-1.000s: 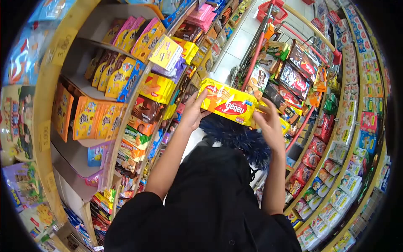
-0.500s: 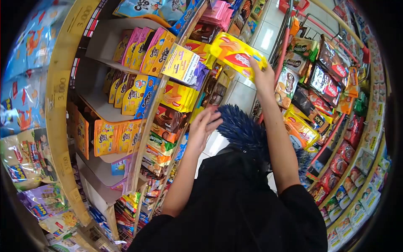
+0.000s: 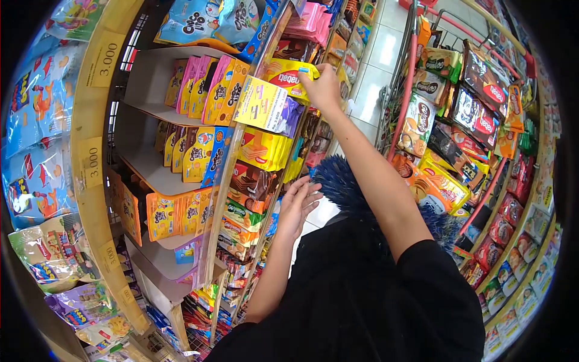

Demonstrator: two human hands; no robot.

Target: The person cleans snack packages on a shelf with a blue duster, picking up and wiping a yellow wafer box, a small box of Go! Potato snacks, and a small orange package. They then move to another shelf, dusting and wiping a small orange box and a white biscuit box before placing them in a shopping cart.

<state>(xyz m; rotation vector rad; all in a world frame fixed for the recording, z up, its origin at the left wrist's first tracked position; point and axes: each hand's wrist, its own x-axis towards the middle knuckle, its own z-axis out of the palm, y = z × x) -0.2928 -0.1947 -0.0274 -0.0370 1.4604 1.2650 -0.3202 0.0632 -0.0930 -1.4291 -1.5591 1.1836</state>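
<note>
At the shelf edge, my right hand (image 3: 322, 90) grips the right end of a yellow Nabati wafer pack (image 3: 283, 73). The pack lies in the shelf row, just behind a price card (image 3: 260, 104). My left hand (image 3: 297, 206) is lower, beside the shelf front, with its fingers stretched out and nothing in them. Next to it, a dark blue duster (image 3: 339, 184) sticks out in front of my body. More yellow wafer packs (image 3: 263, 148) and brown wafer packs (image 3: 253, 180) are stacked nearer to me in the same shelf.
A shopping cart (image 3: 412, 57) with red rails, full of biscuit and wafer packs (image 3: 476, 114), stands on the right. To the left is a display rack with Choco Lito packs (image 3: 220, 90). Snack bags (image 3: 39, 175) hang at far left. White floor tiles (image 3: 381, 60) show between shelf and cart.
My right hand has carried the yellow wafer pack from over the aisle leftward into the shelf row. My left hand has dropped slightly lower and stays open. The view has shifted a little.
</note>
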